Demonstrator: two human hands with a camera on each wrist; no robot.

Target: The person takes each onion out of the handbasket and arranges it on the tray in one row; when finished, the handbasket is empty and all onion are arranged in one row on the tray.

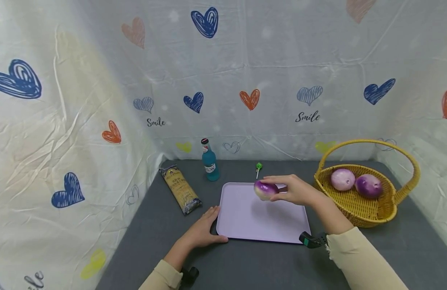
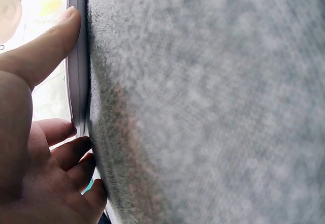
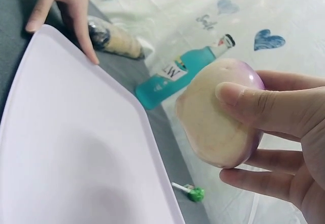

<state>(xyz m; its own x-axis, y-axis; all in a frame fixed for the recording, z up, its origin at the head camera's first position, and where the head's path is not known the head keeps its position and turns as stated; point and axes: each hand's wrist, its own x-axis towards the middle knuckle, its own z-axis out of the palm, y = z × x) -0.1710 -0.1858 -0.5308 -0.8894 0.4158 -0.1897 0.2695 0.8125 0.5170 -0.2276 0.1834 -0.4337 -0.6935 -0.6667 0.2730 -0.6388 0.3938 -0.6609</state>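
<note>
A round, glossy purple-and-white turnip (image 1: 265,190) is held above the tray by my right hand (image 1: 292,190), pinched between thumb and fingers. Its pale side (image 3: 218,115) faces the right wrist camera, with the thumb across it. The lilac tray (image 1: 245,225) lies flat on the table. My left hand (image 1: 201,230) rests at the tray's front left corner, thumb along the front edge and extended fingers along the left edge. In the left wrist view, the thumb (image 2: 53,49) touches the tray rim (image 2: 77,76).
On the right, a yellow wicker basket (image 1: 361,219) with a tall handle holds two more purple-and-white turnips (image 1: 342,179). A blue bottle (image 1: 210,163) stands behind the tray, near a green lollipop (image 1: 259,166). A long yellow packet (image 1: 181,189) lies left of the tray.
</note>
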